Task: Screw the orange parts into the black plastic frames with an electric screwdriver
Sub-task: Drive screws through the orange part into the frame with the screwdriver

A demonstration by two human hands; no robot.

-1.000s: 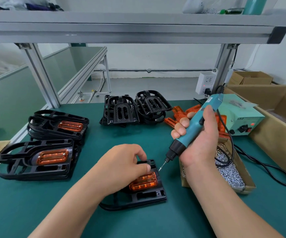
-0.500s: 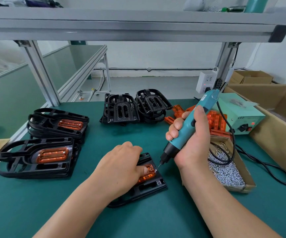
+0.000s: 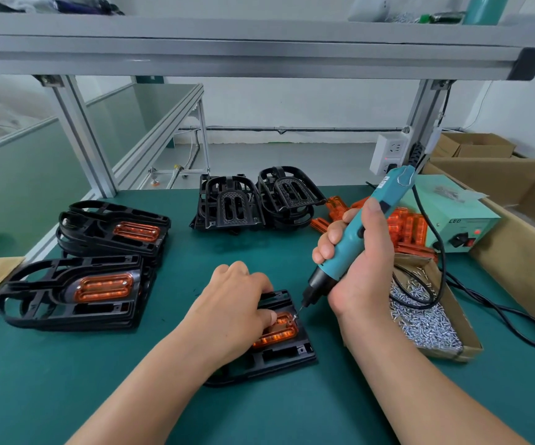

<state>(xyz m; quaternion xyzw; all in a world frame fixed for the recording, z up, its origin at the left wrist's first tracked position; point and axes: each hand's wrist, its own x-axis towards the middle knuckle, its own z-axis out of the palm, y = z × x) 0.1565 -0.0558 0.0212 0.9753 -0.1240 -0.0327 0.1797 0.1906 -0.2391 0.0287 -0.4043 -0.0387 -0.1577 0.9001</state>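
A black plastic frame (image 3: 279, 358) lies flat on the green mat in front of me, with an orange part (image 3: 280, 334) seated in it. My left hand (image 3: 234, 313) grips the frame from the left, fingers curled over its far edge and thumb pressing on the orange part. My right hand (image 3: 365, 277) grips a teal electric screwdriver (image 3: 344, 248), tilted with its top leaning away to the right. Its bit tip touches the upper right corner of the orange part, just beside my left thumb.
Two stacks of frames fitted with orange parts (image 3: 73, 293) (image 3: 115, 229) sit at the left. Bare black frames (image 3: 230, 203) stand at the back. Loose orange parts (image 3: 404, 226), a cardboard tray of screws (image 3: 426, 322), a green power unit (image 3: 462, 220) and its cable (image 3: 500, 316) lie at the right.
My right hand brought the screwdriver down and left until its bit met the orange part. My left hand turned the frame slightly and shifted its thumb onto the orange part.
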